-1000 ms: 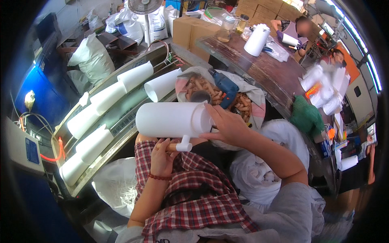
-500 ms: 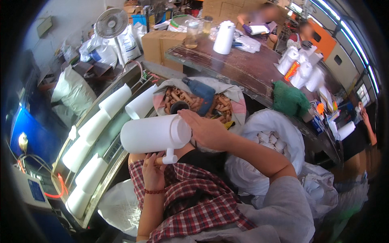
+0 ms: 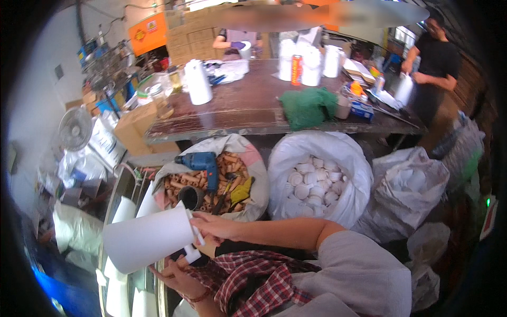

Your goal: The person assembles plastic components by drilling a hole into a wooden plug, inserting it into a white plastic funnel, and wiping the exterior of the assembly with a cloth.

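Note:
A white jug [image 3: 148, 238] lies on its side in front of me, its wide base to the left and its narrower top end to the right. My right hand [image 3: 214, 226] grips that top end, fingers bent around its white fittings. Below the jug, my left hand [image 3: 182, 279] is closed at the jug's handle side, beside a short white fitting [image 3: 193, 254]; its grip is partly hidden by the jug. Just beyond stands an open sack [image 3: 253, 158] of brown wooden handles, with a blue power drill [image 3: 205, 164], a dark round cup [image 3: 190, 197] and a yellow-black glove-like item [image 3: 243, 191] on top.
Right of it, a white sack [image 3: 282, 158] holds round white caps. White jug bodies [image 3: 122, 211] lie on a rack at left. A dark table [image 3: 237, 111] beyond carries jugs, a green cloth [image 3: 309, 108] and an orange can [image 3: 296, 70]. Other people work around it.
My view has swung to the right. The jug's base now tips lower, and my right hand has gone from lying flat against the top end to gripping it.

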`<state>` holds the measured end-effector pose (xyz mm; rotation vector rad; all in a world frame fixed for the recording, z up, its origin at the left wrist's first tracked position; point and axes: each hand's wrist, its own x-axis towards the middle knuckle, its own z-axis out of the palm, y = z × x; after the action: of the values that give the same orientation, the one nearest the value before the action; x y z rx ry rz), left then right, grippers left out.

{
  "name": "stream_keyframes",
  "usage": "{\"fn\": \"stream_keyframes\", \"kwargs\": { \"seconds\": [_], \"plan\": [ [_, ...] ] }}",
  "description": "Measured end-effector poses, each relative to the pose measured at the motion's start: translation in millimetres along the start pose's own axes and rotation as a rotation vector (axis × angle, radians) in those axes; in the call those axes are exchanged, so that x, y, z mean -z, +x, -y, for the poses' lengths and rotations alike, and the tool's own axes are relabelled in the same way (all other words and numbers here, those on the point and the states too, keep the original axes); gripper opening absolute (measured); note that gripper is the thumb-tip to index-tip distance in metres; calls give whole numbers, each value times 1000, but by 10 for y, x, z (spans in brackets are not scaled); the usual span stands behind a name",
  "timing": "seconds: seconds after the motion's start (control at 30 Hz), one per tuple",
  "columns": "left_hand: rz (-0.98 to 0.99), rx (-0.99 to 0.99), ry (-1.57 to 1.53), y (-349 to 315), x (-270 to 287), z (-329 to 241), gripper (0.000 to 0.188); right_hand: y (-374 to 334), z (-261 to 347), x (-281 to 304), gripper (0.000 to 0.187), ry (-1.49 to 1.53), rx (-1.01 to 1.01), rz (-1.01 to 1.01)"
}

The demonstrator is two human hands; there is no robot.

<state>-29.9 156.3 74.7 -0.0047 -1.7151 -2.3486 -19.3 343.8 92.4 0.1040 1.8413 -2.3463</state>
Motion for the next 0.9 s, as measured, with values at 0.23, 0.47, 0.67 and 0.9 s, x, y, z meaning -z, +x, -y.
{"fn": "stream_keyframes", "kwargs": {
  "seconds": [0.23, 0.47, 0.67, 0.9],
  "plan": [
    [210, 384, -381, 369, -140, 229, 49, -106, -107, -6, 57, 77, 197, -86],
    [531, 496, -342, 196, -855, 50, 42, -24, -8, -20, 19, -177, 513, -431],
    [509, 560, -212, 263, -899, 133, 53, 8, 667, 1060, 33, 28, 784, -672],
    [13, 543, -76, 692, 562, 354, 39, 177, 1339, 2530, 31, -342, 749, -1116]
  ]
}}
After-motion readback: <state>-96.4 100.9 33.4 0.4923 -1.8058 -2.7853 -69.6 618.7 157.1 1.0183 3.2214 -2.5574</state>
